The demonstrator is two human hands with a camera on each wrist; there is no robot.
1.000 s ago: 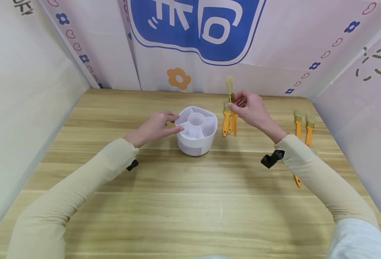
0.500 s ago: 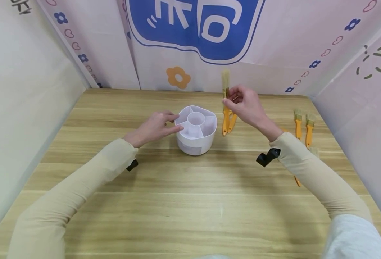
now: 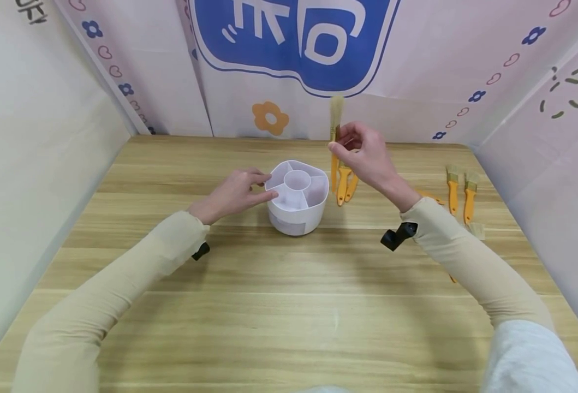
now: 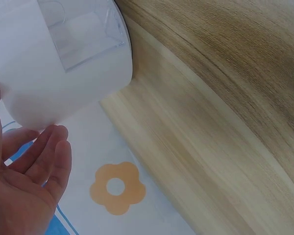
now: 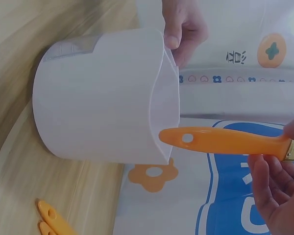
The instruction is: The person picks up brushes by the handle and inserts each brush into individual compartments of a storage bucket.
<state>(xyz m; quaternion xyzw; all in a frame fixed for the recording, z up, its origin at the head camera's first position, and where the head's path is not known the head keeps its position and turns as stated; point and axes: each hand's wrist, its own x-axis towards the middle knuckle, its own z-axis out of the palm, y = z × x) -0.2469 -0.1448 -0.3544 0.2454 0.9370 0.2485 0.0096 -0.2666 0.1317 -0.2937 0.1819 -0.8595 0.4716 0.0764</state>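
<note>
A white round desk organizer [image 3: 297, 222], divided into compartments about a central ring, stands on the wooden table. My left hand [image 3: 233, 192] holds its rim at the left, thumb over the edge and fingertips on the outer wall [image 4: 44, 98]. Upright, bristles on top, a paintbrush [image 3: 336, 112] is pinched near its metal ferrule by my right hand [image 3: 367, 155]. In the right wrist view the holed end of its orange handle [image 5: 225, 140] overlaps the organizer's rim. Two more paintbrushes [image 3: 342, 188] lie just right of the organizer, partly hidden behind the right hand.
Further right lie several paintbrushes, among them one with its bristles away from me [image 3: 469, 199]; the right forearm [image 3: 465, 251] covers some of them. A printed backdrop [image 3: 406, 65] rises along the table's far edge, with white side walls [image 3: 38, 136] at both sides.
The right hand has moved left and slightly up with the paintbrush, bringing it from over the other brushes to beside the organizer. The left hand and organizer have stayed put.
</note>
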